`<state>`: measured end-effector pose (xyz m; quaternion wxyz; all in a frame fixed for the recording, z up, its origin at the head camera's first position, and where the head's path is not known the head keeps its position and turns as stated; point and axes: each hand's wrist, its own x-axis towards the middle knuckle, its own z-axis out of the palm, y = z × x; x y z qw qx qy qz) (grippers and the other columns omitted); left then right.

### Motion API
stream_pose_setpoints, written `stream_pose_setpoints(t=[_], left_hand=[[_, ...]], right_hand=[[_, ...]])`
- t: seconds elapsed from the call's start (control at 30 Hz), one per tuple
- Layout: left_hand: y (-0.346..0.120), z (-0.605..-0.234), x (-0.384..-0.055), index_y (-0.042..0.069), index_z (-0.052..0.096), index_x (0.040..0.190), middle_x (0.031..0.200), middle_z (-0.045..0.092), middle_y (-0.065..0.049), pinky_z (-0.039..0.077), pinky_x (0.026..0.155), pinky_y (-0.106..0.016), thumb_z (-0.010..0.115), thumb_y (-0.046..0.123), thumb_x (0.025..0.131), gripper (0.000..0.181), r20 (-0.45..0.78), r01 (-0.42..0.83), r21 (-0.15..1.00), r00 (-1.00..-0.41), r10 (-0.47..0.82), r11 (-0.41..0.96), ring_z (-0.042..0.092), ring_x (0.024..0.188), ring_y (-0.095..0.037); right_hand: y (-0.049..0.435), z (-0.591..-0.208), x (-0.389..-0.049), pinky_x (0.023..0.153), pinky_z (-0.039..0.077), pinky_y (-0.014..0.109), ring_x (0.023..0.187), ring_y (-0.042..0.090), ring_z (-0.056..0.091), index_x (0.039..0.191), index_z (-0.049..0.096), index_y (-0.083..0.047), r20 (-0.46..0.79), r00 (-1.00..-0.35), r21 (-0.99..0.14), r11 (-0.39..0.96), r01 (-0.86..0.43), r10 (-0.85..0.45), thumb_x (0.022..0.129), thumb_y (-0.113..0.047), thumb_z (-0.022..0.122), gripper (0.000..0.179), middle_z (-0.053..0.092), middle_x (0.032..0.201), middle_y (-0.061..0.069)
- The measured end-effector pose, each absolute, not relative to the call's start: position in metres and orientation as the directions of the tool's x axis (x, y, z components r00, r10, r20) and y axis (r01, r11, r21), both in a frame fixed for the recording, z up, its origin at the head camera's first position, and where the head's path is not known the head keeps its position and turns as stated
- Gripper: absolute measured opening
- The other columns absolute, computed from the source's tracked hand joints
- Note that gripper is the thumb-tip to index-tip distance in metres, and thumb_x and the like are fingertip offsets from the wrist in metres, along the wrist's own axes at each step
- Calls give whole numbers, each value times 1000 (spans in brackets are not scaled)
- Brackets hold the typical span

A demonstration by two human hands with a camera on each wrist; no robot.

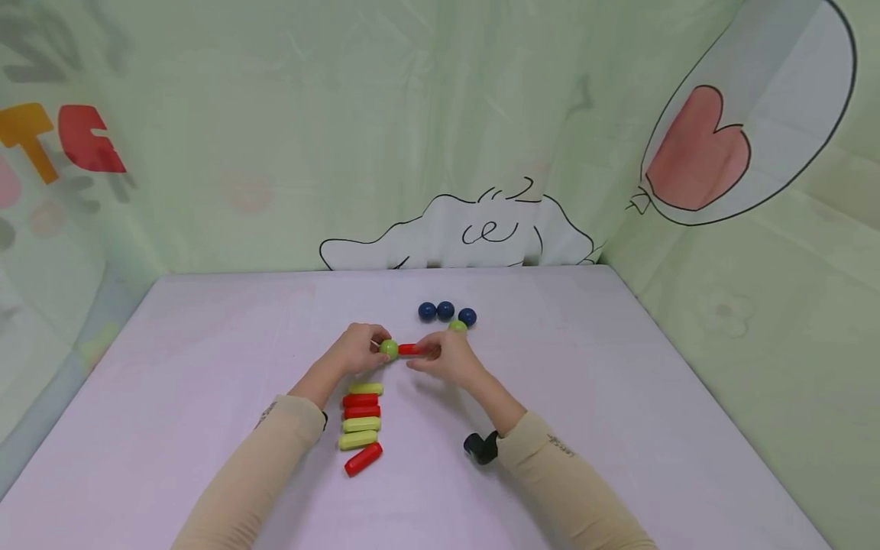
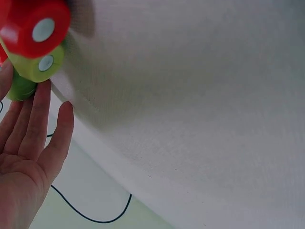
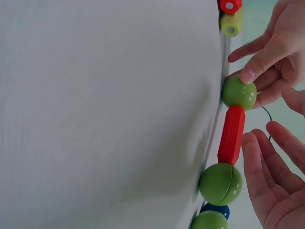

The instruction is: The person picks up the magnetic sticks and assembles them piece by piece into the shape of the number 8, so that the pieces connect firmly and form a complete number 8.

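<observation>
My left hand (image 1: 357, 349) pinches a green ball (image 3: 239, 93) between thumb and fingers. From that ball a red stick (image 3: 231, 136) runs to a second green ball (image 3: 221, 184), which the right hand hides in the head view. My right hand (image 1: 448, 359) is beside the red stick, its fingers (image 3: 252, 148) loosely extended and close to it. In the left wrist view, the left hand (image 2: 28, 148) shows beyond the ends of a red stick (image 2: 35, 26) and a yellow-green stick (image 2: 45, 67).
Several red and yellow-green sticks (image 1: 361, 424) lie in a column near the left forearm. Farther back, three dark blue balls (image 1: 445, 310) rest beside another green ball (image 1: 457, 326). A decorated curtain (image 1: 344, 137) rises behind the white table (image 1: 619, 428).
</observation>
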<state>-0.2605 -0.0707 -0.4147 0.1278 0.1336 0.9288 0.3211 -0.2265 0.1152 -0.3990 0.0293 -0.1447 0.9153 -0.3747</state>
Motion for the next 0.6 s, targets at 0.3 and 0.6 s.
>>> stream_pose_setpoints(t=[0.3, 0.6], left_hand=[[-72, -415, -261, 3, 59, 112, 106, 61, -10, 48, 84, -33, 68, 9, 82, 32, -138, 188, 632, -927, 348, 752, 56, 89, -20], [-72, -415, -262, 3, 60, 113, 104, 61, -10, 48, 84, -33, 67, 9, 82, 32, -151, 175, 645, -925, 349, 744, 57, 94, -22]], right_hand=[[99, -400, -224, 58, 45, 20, 68, 13, 52, 93, 69, -3, 15, -927, -683, 674, -283, -375, 76, -20, 75, 25, 64, 79, 1], [86, -407, -223, 57, 46, 17, 66, 9, 55, 95, 70, -5, -4, -910, -682, 666, -301, -416, 76, -21, 75, 26, 64, 77, -1]])
